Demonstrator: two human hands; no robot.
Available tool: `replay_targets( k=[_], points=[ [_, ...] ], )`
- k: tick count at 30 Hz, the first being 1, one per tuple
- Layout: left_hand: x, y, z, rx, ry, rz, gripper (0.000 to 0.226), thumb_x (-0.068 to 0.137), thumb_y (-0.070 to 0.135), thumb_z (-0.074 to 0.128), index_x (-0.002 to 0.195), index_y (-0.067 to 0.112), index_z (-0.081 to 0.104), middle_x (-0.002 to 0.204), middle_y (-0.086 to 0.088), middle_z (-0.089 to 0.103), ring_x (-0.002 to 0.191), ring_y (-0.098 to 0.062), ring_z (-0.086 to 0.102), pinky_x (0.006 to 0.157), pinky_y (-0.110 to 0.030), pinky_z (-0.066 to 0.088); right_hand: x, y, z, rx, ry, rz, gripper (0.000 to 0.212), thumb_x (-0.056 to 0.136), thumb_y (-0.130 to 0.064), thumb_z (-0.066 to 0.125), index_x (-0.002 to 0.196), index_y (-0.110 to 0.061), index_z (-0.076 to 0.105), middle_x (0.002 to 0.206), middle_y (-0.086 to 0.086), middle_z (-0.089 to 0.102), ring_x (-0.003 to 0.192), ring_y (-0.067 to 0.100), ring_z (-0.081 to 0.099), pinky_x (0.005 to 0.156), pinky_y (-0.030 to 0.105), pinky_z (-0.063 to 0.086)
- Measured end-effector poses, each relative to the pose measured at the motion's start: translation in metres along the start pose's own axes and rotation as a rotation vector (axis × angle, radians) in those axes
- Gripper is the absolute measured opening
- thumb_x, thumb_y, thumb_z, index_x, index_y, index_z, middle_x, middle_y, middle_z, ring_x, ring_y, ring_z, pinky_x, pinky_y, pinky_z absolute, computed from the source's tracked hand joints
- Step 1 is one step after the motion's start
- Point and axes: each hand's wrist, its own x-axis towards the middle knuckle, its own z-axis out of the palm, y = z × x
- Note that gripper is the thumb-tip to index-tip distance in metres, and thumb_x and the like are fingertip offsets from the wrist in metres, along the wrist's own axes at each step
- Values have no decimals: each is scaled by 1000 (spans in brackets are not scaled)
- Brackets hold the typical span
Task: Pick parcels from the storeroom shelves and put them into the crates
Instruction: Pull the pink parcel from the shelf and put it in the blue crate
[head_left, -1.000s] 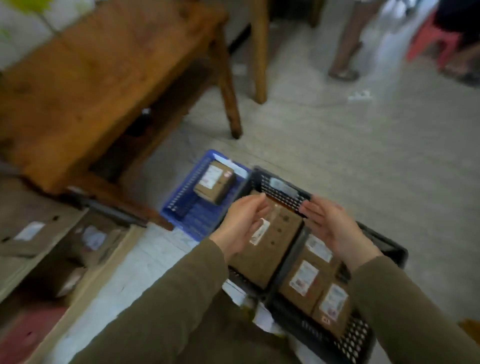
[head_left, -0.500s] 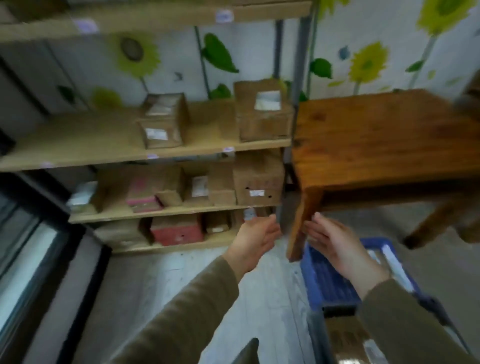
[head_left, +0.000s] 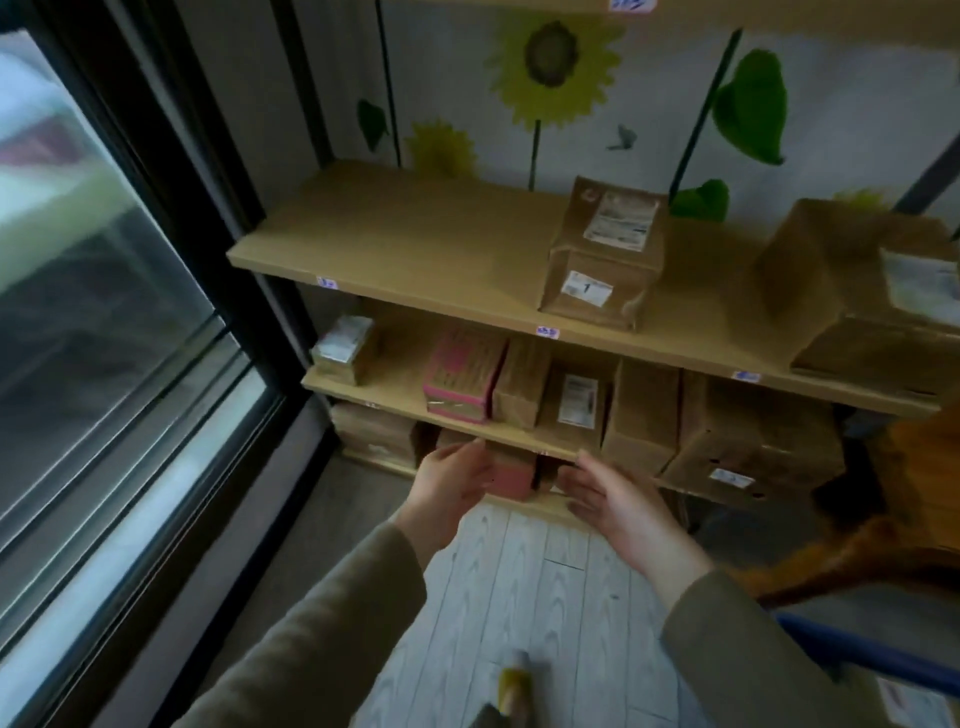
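Wooden shelves (head_left: 415, 244) face me, stacked with cardboard parcels. A labelled brown parcel (head_left: 605, 254) stands on the upper shelf. On the middle shelf are a pink box (head_left: 460, 371) and several brown parcels (head_left: 644, 413). A pinkish box (head_left: 511, 473) sits on the bottom shelf, directly between my hands. My left hand (head_left: 449, 491) and my right hand (head_left: 613, 501) are both open and empty, palms turned toward each other, just in front of the shelves' lower edge. The blue crate's rim (head_left: 862, 649) shows at the bottom right.
A large window with a dark frame (head_left: 171, 218) runs along the left. A wooden table (head_left: 919, 467) stands at the right, beside the shelves. Pale plank floor (head_left: 519, 587) lies between me and the shelves; my shoe tip (head_left: 511, 686) shows below.
I let go of the parcel laid in the black crate and turned left to the shelves. Both empty hands have reached forward toward the lower shelves.
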Motion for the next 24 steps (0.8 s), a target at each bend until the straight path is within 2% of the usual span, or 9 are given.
replay_targets(
  k=[2, 5, 8, 11, 13, 14, 16, 20, 24],
  points=[
    [28, 7, -12, -6, 35, -20, 11, 95, 20, 49, 90, 14, 57, 88, -4, 64, 79, -13, 61, 70, -24, 46, 36, -2, 15, -19, -13, 30, 25, 91, -26, 57, 111, -10, 59, 103, 10, 67, 87, 18, 64, 74, 27, 50],
    [69, 19, -31, -6, 84, -39, 12, 94, 18, 50, 85, 15, 58, 84, -3, 63, 77, -12, 59, 69, -23, 44, 89, -6, 41, -38, -32, 69, 27, 92, -25, 56, 113, -9, 55, 100, 11, 66, 84, 19, 64, 70, 27, 51],
    [116, 26, -53, 16, 138, -61, 11, 93, 19, 52, 97, 10, 58, 91, -5, 63, 84, -14, 59, 73, -24, 46, 138, -7, 68, -84, -13, 113, 19, 91, -21, 58, 105, -10, 56, 99, 12, 64, 83, 20, 63, 64, 27, 50],
    [158, 25, -75, 57, 206, -77, 19, 95, 19, 49, 109, 9, 57, 90, -5, 61, 86, -16, 56, 71, -24, 45, 174, -2, 94, -178, 36, 141, 4, 91, -17, 57, 91, -14, 56, 90, 8, 63, 81, 19, 61, 65, 27, 49],
    [184, 22, -90, 77, 225, -83, 23, 95, 20, 49, 112, 7, 58, 87, -2, 60, 80, -13, 56, 66, -23, 44, 199, 7, 108, -269, 77, 135, 7, 92, -17, 57, 95, -11, 56, 89, 6, 61, 83, 19, 60, 69, 27, 48],
    [199, 20, -97, 93, 222, -82, 26, 95, 21, 49, 115, 5, 58, 90, -3, 61, 80, -12, 56, 65, -21, 45, 212, 13, 115, -307, 99, 133, 12, 92, -17, 56, 102, -10, 55, 92, 6, 61, 87, 20, 59, 74, 28, 48],
    [236, 12, -110, 131, 215, -75, 34, 96, 22, 49, 124, 3, 54, 109, -8, 63, 93, -16, 58, 75, -22, 45, 244, 33, 125, -349, 151, 145, 29, 92, -22, 56, 118, -8, 53, 103, 8, 58, 99, 22, 56, 83, 32, 45],
    [320, -12, -126, 203, 225, -43, 47, 94, 23, 51, 137, 3, 41, 134, -13, 52, 115, -24, 54, 90, -26, 44, 316, 79, 143, -293, 311, 231, 72, 82, -47, 64, 140, -16, 36, 143, 10, 43, 131, 28, 41, 105, 41, 35],
    [374, -32, -133, 299, 140, 17, 59, 95, 29, 51, 145, 9, 27, 142, -12, 43, 95, -17, 57, 85, -28, 48, 360, 106, 158, -113, 452, 227, 77, 76, -55, 66, 140, -22, 37, 145, 5, 42, 133, 25, 39, 112, 44, 29]
  ],
)
